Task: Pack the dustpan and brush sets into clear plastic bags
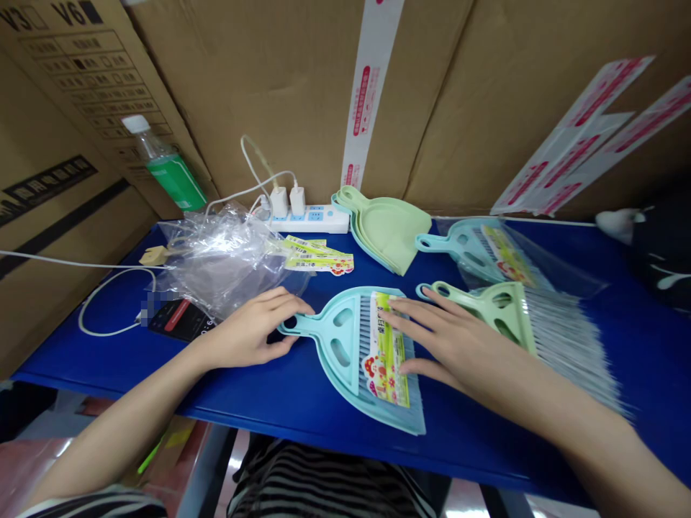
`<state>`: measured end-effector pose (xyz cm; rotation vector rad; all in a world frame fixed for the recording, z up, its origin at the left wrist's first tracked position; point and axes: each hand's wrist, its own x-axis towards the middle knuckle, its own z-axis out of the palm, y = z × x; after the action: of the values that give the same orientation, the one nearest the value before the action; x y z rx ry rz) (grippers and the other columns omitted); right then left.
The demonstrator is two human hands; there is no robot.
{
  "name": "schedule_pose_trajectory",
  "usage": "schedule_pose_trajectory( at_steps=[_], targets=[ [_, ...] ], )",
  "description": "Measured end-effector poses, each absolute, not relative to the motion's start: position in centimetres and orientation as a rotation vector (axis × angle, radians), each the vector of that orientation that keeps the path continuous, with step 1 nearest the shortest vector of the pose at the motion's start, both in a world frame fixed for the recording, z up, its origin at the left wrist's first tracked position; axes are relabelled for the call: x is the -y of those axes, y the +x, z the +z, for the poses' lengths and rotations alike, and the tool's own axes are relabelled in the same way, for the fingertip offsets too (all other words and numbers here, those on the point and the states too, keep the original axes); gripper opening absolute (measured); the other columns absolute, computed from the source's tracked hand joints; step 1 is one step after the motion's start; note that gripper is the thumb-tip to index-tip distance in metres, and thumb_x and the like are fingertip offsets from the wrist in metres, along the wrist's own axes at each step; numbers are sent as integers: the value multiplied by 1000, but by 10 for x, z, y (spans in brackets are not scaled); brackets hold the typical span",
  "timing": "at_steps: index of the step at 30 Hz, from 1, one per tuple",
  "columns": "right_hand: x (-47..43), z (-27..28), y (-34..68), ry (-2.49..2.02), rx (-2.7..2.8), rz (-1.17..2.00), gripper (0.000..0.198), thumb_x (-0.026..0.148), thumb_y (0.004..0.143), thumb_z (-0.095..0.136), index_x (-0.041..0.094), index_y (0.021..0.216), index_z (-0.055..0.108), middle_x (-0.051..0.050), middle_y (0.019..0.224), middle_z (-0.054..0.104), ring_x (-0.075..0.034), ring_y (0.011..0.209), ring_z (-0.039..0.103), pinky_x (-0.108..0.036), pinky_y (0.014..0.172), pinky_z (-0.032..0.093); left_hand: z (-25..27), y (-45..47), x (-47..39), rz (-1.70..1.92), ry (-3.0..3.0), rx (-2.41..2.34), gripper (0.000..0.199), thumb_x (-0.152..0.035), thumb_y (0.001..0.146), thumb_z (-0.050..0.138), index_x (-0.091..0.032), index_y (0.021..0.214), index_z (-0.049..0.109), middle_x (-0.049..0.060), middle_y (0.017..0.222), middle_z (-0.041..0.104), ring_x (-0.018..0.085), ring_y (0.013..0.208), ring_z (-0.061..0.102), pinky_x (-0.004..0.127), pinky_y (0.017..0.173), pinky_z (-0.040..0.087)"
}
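A light blue dustpan (329, 392) lies on the blue table with a matching hand brush (345, 324) nested in it. Across the grey bristles sits a yellow-green printed label card (391, 360). My left hand (253, 327) has thumb and fingers closed about the handle end of the set. With fingers spread, my right hand (453, 338) reaches over the bristle end, its fingertips on or just above the card. Partly under my right hand and wrist are hand brushes with a green one (499, 302) on top, grey bristles pointing right.
Behind are stacked green and blue dustpans (394, 226) and a bagged blue set (475, 241). Spare label cards (318, 255), crumpled plastic bags (221, 252), a power strip (324, 218), a phone (181, 320) and a bottle (173, 176) stand leftward. Cardboard (281, 86) walls the back.
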<state>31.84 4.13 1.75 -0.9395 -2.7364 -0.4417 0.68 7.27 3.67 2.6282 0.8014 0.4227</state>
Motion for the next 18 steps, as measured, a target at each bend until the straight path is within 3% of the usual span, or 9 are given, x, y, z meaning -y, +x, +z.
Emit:
schedule_pose_trajectory(
  at_steps=[12,18],
  targets=[
    [-44,18,323,-951,2731,-419,37,36,99,45,15,121,65,-12,122,69,-25,112,64,-45,101,50,37,6,-72,427,2629,-798,26,-16,89,50,-19,115,55,7,110,67,20,101,59,37,89,51],
    [-48,19,327,-990,2713,-370,35,36,96,51,17,122,64,-12,124,68,-27,122,59,-48,100,50,36,5,-72,422,2610,-797,27,-14,88,50,-20,114,56,7,110,67,20,101,59,37,89,51]
  ],
)
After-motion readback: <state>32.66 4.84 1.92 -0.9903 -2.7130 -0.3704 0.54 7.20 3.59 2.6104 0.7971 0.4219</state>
